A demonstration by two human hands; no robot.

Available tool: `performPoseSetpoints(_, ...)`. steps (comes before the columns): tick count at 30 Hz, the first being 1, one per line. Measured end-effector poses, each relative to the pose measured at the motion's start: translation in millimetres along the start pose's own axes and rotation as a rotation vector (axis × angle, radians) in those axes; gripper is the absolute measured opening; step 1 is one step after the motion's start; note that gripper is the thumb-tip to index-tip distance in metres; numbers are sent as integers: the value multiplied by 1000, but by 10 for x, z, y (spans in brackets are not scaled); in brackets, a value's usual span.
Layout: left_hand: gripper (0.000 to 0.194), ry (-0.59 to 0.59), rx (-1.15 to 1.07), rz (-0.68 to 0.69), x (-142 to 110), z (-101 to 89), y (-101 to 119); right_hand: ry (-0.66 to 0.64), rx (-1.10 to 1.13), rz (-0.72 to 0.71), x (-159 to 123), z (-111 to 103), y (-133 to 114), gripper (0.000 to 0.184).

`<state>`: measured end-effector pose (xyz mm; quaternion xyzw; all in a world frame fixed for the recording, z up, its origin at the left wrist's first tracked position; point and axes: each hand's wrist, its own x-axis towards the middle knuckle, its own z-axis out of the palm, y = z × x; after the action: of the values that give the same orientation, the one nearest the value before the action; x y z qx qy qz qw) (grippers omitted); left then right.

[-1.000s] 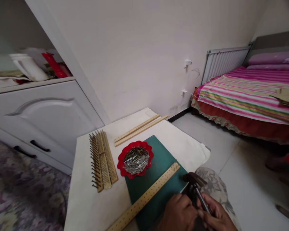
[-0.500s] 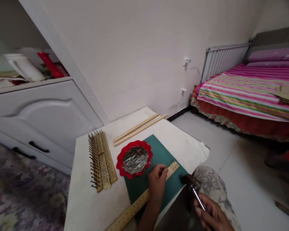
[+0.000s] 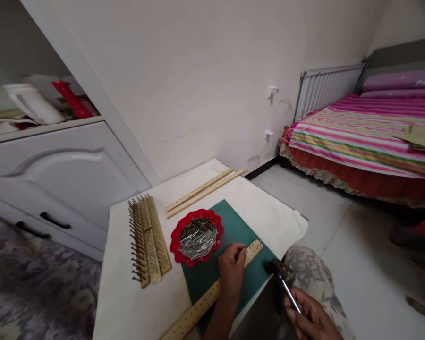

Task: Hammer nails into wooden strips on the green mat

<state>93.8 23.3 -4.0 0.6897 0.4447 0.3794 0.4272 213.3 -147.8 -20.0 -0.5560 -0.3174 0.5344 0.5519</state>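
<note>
Left hand (image 3: 232,271): lay on the near strip's far end, fingertips pressed together as if pinching a small nail there, though none could be made out; likely steadying it for a blow.

Right hand (image 3: 310,320): closed around the hammer (image 3: 282,279) handle, head raised just off the worktop edge at about 3 o'clock from the left hand, held ready.

Perforated wooden strip (image 3: 212,293): lay slantwise across the green mat (image 3: 233,226), running from 7 o'clock to 1 o'clock, a few nails standing at its far end.

Red dish of nails (image 3: 197,236): at 10 o'clock from the left hand, half on the mat, within easy reach.

Nailed strips (image 3: 148,240): three, side by side at 9 o'clock on the worktop (image 3: 127,302), points outward, apparently finished pieces.

Blank strips (image 3: 200,192): a pair at 12 o'clock, near the far edge, seemingly awaiting use.

Surroundings: white cupboard (image 3: 56,170) at left; striped bed (image 3: 368,137) and radiator (image 3: 326,89) at right.

Change from one second before: the left hand had left the hammer and gone to the strip's far end; half a second before, it was already there.
</note>
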Motion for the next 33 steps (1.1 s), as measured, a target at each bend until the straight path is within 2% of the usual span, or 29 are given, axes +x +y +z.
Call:
performPoseSetpoints(4, 15, -18, 47, 13, 0, -1, -8, -30, -10, 4, 8, -8, 17, 45)
performPoseSetpoints(9, 14, -23, 112, 53, 23, 10, 1, -34, -9, 14, -15, 9, -65, 37)
performPoseSetpoints(15, 14, -30, 134, 86, 25, 15, 3, -107, 39, 38, -9, 65, -366, 37)
performPoseSetpoints(22, 16, -34, 131, 86, 14, 6, 18, -119, -32, -50, 246, 274, -707, 30)
performPoseSetpoints(27, 16, -22, 181, 90, 20, 6, 28, -146, -72, -71, 377, 327, -703, 29)
performPoseSetpoints(33, 15, -24, 187, 80, 16, 14, 3, -166, -98, -56, 404, 342, -673, 29)
